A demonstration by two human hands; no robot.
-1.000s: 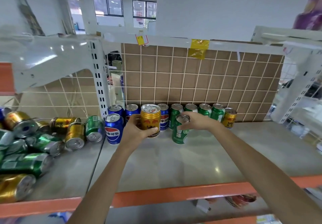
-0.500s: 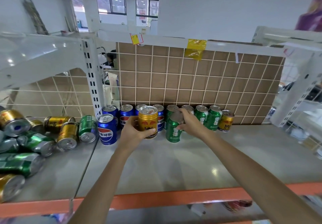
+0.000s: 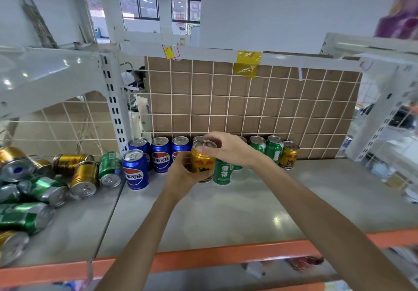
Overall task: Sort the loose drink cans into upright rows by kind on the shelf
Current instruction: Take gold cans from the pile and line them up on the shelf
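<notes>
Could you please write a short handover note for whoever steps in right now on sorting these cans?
Left hand grips the side of a gold can, held upright in front of the back row. Right hand pinches the same can at its top rim.
Done: blue cans stand upright at the back left with one more in front; green cans stand to the right, one in front; one gold can stands at the far right end.
Left: place the held can, likely by that gold one, then stand and sort the pile of loose cans lying on the left shelf section.
</notes>
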